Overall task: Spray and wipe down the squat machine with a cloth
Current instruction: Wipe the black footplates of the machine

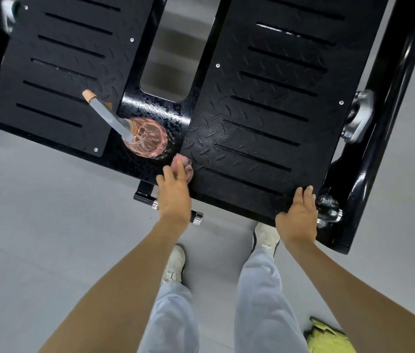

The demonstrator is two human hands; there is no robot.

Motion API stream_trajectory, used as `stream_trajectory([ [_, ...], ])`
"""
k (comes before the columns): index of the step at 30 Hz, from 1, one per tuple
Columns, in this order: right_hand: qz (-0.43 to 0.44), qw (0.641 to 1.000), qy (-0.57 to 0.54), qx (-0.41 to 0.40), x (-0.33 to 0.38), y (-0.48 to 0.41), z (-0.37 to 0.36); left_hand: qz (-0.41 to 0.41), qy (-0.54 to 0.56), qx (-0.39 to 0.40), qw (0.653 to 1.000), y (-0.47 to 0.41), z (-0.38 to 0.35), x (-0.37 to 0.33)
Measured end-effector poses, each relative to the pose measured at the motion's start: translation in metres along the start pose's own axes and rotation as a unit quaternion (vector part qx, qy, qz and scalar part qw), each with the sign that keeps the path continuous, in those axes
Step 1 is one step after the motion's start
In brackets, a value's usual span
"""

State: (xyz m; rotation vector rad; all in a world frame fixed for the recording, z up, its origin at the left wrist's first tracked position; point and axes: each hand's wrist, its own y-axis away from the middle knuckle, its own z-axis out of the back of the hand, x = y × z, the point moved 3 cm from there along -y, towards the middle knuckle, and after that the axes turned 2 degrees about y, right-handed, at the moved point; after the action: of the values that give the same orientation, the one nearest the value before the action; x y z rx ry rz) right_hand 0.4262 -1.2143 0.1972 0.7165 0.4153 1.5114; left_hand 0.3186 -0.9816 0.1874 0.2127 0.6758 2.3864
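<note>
The squat machine's black diamond-plate foot platform point(265, 103) fills the upper view, with slotted panels left and right. A spray bottle point(145, 137) of pink liquid with a grey nozzle stands on the platform's middle strip. My left hand point(174, 194) presses a small pink cloth point(184, 165) against the platform's front edge, just below the bottle. My right hand point(298, 215) rests flat on the platform's front right corner, fingers together, holding nothing.
A black frame tube point(389, 98) with bolts runs along the right side. A short black peg with chrome ends point(147, 197) sticks out under the platform. Grey floor lies below, with my feet and a yellow-green cloth point(328, 337) at bottom right.
</note>
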Motion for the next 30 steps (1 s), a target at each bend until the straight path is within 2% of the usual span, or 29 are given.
stream_trajectory([
  [2,0.001,1.0,-0.014,-0.01,-0.001,0.0,0.001,-0.006,0.012,0.008,1.0,0.021,-0.014,-0.029],
  [6,0.0,0.998,-0.053,-0.026,-0.007,0.0,0.005,-0.151,0.024,0.07,0.986,0.07,-0.04,-0.095],
  [8,-0.001,0.994,-0.096,-0.044,-0.012,0.0,0.009,-0.209,0.009,0.101,0.973,0.08,-0.043,-0.108],
  [11,-0.001,0.986,-0.155,-0.056,-0.022,0.001,0.013,-0.239,-0.022,0.085,0.967,0.071,-0.037,-0.1],
  [13,0.0,0.984,-0.174,-0.045,-0.028,0.002,0.015,-0.208,-0.03,0.061,0.976,0.059,-0.03,-0.082],
  [17,-0.002,0.976,-0.213,-0.042,-0.034,0.0,0.014,-0.075,0.003,0.006,0.997,0.042,-0.022,-0.046],
  [19,-0.001,0.971,-0.234,-0.042,-0.039,-0.004,0.014,-0.025,0.051,-0.004,0.998,0.045,-0.026,-0.052],
  [21,0.003,0.96,-0.277,-0.036,-0.045,-0.006,0.015,-0.008,0.071,0.0,0.997,0.056,-0.033,-0.075],
  [23,-0.002,0.948,-0.316,-0.023,-0.051,-0.007,0.019,-0.055,0.055,0.026,0.997,0.072,-0.043,-0.109],
  [26,0.002,0.94,-0.342,-0.01,-0.053,-0.01,0.029,-0.184,0.035,0.09,0.978,0.1,-0.062,-0.157],
  [29,-0.001,0.928,-0.373,-0.006,-0.055,-0.014,0.037,-0.342,-0.008,0.168,0.925,0.123,-0.07,-0.187],
  [30,-0.004,0.927,-0.375,-0.007,-0.055,-0.015,0.039,-0.396,-0.013,0.157,0.905,0.128,-0.069,-0.191],
])
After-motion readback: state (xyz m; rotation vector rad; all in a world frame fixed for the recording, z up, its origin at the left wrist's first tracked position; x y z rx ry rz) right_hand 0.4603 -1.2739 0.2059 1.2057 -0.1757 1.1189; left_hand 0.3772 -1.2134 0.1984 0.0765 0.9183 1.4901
